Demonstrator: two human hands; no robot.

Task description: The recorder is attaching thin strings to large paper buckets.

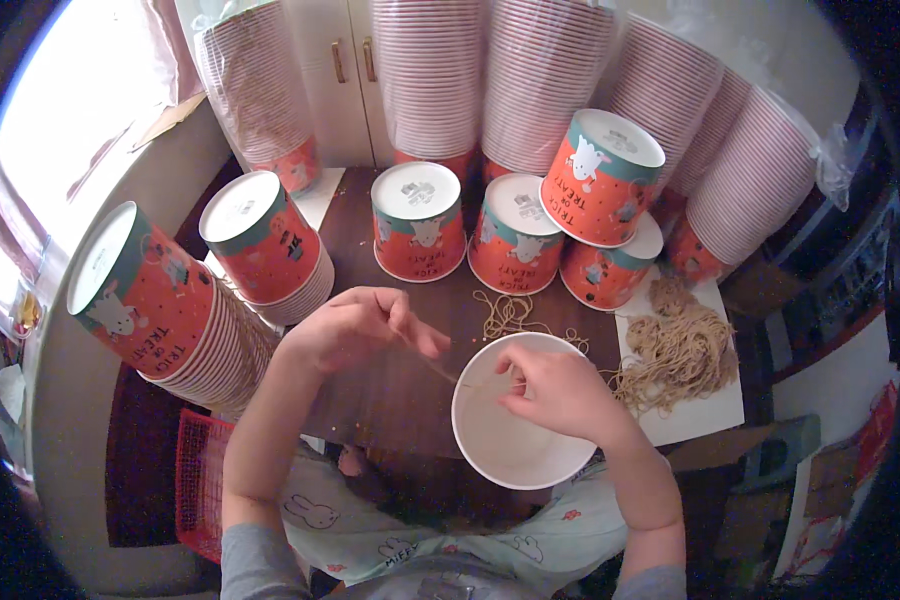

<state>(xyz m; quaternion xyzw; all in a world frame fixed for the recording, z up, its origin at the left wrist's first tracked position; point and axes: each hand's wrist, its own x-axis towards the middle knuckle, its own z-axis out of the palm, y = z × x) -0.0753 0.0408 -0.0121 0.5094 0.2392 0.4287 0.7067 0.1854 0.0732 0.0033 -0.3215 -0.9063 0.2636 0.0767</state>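
A white-lined paper bucket (515, 450) sits mouth up at the table's near edge, just above my lap. My right hand (560, 390) reaches over its rim, with fingers pinched on a bit of thin tan cord inside. Left of the bucket, my left hand (365, 325) is raised with its fingers closed together. A thin strand of cord (442, 372) runs from those fingers to the bucket's left rim. Loose cord (505, 315) lies on the table behind the bucket. Beside my right wrist is a tangled heap of tan cord (680, 350).
Upside-down orange and green buckets (420, 225) stand at the back, one resting on two others (605, 180). Nested stacks (195, 310) lean at the left. Tall bagged stacks (425, 80) line the far side. A red basket (200, 490) is below left.
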